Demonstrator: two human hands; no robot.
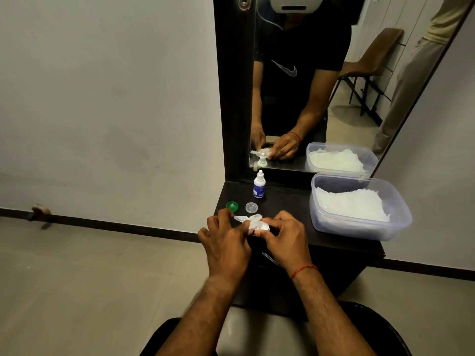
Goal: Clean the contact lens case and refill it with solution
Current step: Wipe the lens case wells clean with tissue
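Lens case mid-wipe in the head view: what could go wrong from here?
1. The green cap lies by the table's left edge, right next to the left hand; a wiping stroke could knock it to the floor.
2. The right hand holds the case near the table's front edge; if that grip slips, it may fall.
3. The tissue in the left hand looks thin and crumpled; shreds might stay in the case.
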